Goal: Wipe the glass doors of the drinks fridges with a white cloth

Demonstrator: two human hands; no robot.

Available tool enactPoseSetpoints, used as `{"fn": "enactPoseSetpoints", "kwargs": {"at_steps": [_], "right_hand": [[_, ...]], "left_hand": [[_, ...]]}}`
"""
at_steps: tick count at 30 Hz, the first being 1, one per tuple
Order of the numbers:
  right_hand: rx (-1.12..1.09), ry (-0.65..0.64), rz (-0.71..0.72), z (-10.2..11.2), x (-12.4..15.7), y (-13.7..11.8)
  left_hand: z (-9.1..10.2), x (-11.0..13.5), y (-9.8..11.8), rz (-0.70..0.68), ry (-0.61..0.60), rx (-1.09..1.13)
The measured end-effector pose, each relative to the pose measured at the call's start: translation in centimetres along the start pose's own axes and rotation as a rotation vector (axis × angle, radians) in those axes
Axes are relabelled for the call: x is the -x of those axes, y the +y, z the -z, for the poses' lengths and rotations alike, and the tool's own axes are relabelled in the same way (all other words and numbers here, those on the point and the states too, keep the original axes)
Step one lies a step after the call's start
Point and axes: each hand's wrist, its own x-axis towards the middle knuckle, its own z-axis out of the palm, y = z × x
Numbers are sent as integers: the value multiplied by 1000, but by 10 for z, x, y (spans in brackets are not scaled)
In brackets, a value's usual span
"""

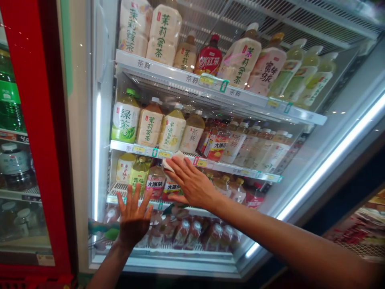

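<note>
My right hand reaches in from the right and presses a folded white cloth flat against the glass door of a lit drinks cooler. Its fingers lie stretched over the cloth, which shows past the fingertips. Lower and to the left, my left hand is raised with its fingers spread and nothing in it. Its palm faces the glass; whether it touches I cannot tell. Behind the glass stand bottled teas, among them a green tea bottle and a red-labelled iced tea bottle.
White shelves with price tags run across the cooler in several tiers. A bright light strip follows its right side. To the left is a red-framed cooler with more bottles. Packaged goods sit on a rack at right.
</note>
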Motion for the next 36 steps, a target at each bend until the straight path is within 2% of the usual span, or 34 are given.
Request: {"fn": "enactPoseSetpoints", "kwargs": {"at_steps": [2,5,6,8,10,13,17,19,22,24,28,30,34,36], "right_hand": [[4,2,22,-9,8,-6],[14,-34,202,-27,28,-18],[30,-35,220,-29,32,-18],[78,2,134,-25,33,-13],[142,79,-65,-19,33,-9],[216,177,-307,-28,47,-22],[200,204,-355,-58,76,-52],[190,238,-402,-58,74,-53],[165,282,-548,-50,64,-49],[142,259,-601,-56,72,-59],[127,191,-576,-83,104,-91],[130,208,-606,-81,104,-86],[119,326,-741,-57,78,-47],[108,341,-760,-61,82,-48]], "left_hand": [[-2,0,3,-1,-2,13],[-5,-1,6,-2,-9,44],[-6,-1,6,-5,-11,55],[-7,-2,7,-14,-11,74],[-8,-4,8,-19,-8,84],[-10,-6,10,-16,-9,92],[-13,-5,17,2,-33,155],[-13,-2,20,-1,-49,190],[-14,2,23,-38,-64,197],[-15,4,26,-66,-74,185],[-16,5,33,-111,-102,178],[-16,6,37,-140,-120,170],[-13,7,43,-167,-138,141],[-13,6,44,-160,-131,139]]}}
